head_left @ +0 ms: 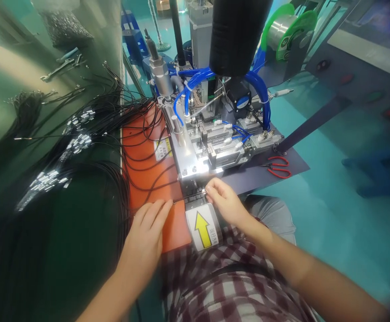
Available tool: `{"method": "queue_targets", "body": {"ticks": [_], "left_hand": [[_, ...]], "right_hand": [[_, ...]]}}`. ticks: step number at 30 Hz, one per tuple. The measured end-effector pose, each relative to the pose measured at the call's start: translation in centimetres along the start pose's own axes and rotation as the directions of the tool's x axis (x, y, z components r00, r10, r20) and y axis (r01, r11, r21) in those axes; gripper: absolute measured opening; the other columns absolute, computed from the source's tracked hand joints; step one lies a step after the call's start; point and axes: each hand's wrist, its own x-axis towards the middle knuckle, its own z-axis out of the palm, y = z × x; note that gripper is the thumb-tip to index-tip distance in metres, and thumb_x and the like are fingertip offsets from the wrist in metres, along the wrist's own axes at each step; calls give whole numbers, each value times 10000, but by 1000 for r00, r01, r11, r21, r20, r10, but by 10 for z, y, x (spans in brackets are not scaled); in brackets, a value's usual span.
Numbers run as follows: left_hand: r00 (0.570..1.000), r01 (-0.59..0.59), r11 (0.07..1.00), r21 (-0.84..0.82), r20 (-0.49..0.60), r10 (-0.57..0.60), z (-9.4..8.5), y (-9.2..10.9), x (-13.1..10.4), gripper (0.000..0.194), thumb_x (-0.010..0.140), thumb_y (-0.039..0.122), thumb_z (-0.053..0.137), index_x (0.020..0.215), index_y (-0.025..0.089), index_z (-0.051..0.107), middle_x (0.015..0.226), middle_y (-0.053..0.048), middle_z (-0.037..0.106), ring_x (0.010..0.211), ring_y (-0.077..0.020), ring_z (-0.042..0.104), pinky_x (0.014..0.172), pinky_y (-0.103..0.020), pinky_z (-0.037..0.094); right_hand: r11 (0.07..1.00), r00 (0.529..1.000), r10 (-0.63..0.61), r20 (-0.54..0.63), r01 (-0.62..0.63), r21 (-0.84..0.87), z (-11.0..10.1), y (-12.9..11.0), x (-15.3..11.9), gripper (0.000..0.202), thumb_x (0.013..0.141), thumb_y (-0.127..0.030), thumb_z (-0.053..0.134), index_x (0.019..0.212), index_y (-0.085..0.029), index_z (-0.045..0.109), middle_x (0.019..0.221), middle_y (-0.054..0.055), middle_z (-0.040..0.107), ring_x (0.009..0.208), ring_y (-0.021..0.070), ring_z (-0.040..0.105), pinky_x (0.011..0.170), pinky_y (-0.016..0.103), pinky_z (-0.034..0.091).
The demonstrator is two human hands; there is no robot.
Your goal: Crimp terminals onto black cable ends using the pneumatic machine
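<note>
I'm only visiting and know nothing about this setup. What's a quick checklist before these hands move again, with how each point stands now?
1. Right hand gripping the shiny cable end: ok, pinched at the fingertips.
2. Left hand gripping anything: cannot tell, its underside is hidden.
3. Red-handled cutters away from both hands: ok, lying on the dark plate.
4. Orange surface free of loose cables: not ok, several black cables cross it.
5. Yellow arrow uncovered: ok, fully visible, pointing toward the machine.

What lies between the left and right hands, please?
In the head view, a dark cable runs between the left hand and the right hand, partly over the orange plate.
</note>
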Motion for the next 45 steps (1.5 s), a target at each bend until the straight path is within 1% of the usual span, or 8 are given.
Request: {"method": "queue_targets", "body": {"ticks": [5, 9, 16, 21, 29, 35, 39, 45], "left_hand": [[1000, 25, 997, -73, 17, -23, 0, -7, -1, 514, 894, 53, 368, 1375, 229, 412, 1236, -110, 570, 1134, -275, 515, 941, -435, 495], [999, 35, 997, -70, 5, -35, 1, -7, -1, 526, 888, 63, 367, 1378, 250, 407, 1233, -107, 570, 1129, -279, 529, 912, -427, 515], [1000, -2, 999, -42, -10, 1, 1, -7, 1, 584, 894, 75, 362, 1439, 278, 306, 1221, -108, 558, 1106, -287, 535, 894, -420, 516], [1000, -1, 999, -34, 1, 1, 0, -8, 0, 612, 900, 88, 356, 1466, 296, 255, 1243, -111, 540, 1114, -297, 528, 846, -405, 521], [1000, -4, 999, -44, -16, 3, 7, -14, -6, 603, 906, 131, 353, 1481, 283, 257, 1266, -116, 532, 1104, -305, 523, 811, -393, 494], [999, 15, 996, -86, -29, -18, 14, -14, -9, 606, 909, 151, 351, 1486, 311, 255, 1281, -103, 532, 1101, -303, 525, 857, -415, 459], [999, 4, 997, -76, -36, -7, 13, -15, -8, 583, 905, 143, 358, 1469, 270, 294, 1271, -122, 534, 1099, -313, 526, 824, -413, 478], [999, 13, 999, -30, -35, -14, 9, -15, -7, 539, 895, 123, 378, 1416, 258, 363, 1256, -113, 555, 1095, -283, 547, 734, -343, 537]], "right_hand": [[999, 1000, 3, 5, -3, 33, 1, -1, 1, 290, 934, -352, 448, 680, -222, 396, 591, -63, 435, 529, 115, 381, 543, 262, 314], [999, 1000, 14, -8, -14, 51, 0, 2, 2, 292, 916, -376, 471, 679, -219, 404, 589, -57, 452, 527, 113, 389, 534, 256, 322], [996, 994, 84, -70, -81, 39, -6, 8, 0, 289, 937, -383, 417, 701, -216, 427, 565, -66, 439, 486, 105, 377, 502, 247, 314], [999, 997, 47, -67, -48, -8, 1, 7, 1, 306, 940, -365, 446, 676, -212, 435, 604, -54, 463, 557, 117, 420, 558, 254, 335], [999, 989, 44, -140, -48, -24, -12, 18, -6, 325, 941, -416, 439, 681, -224, 401, 604, -56, 407, 542, 123, 366, 547, 266, 311], [996, 991, 94, -96, -95, 1, -6, 9, -7, 316, 908, -437, 475, 687, -217, 425, 593, -53, 397, 537, 119, 347, 509, 253, 303], [992, 987, 125, -102, -124, 10, -6, 8, -6, 309, 866, -451, 528, 690, -217, 431, 585, -62, 363, 535, 118, 322, 501, 250, 280], [984, 977, 177, -121, -177, 10, -23, 17, -29, 370, 882, -505, 494, 667, -215, 415, 594, -52, 411, 528, 114, 332, 510, 254, 276]]}}
